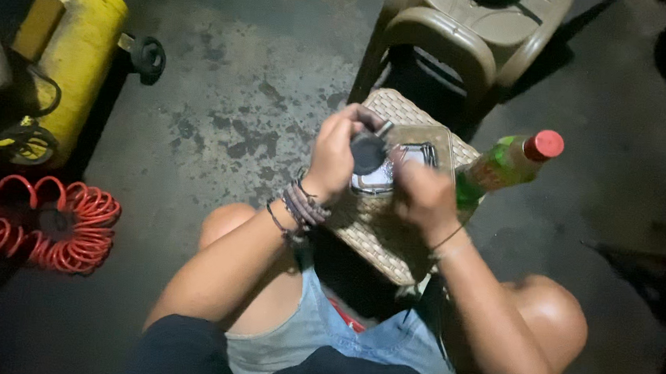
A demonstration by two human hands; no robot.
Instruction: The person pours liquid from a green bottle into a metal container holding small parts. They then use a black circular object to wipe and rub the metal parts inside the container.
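left hand (335,155) pinches a small round dark disc-shaped part (368,153) between thumb and fingers, closed on it; disc face turned up toward the camera, no long axis readable. right hand (423,196) curls closed over a shiny clear-and-metal rectangular object (384,175), fingers wrapped on its right end; long axis of that object runs roughly left to right. both sit above the woven tan square stool top (380,240), disc over its upper-left half. green plastic bottle with red cap (508,163) stands at the stool top's right edge, just beside the right hand, tilted, cap pointing up-right. beige plastic stool (466,33) beyond the stool top's far corner, close. left of the stool top: open stained concrete floor (230,111); further left, yellow tank (79,48) and red coiled hose (46,223), well apart.
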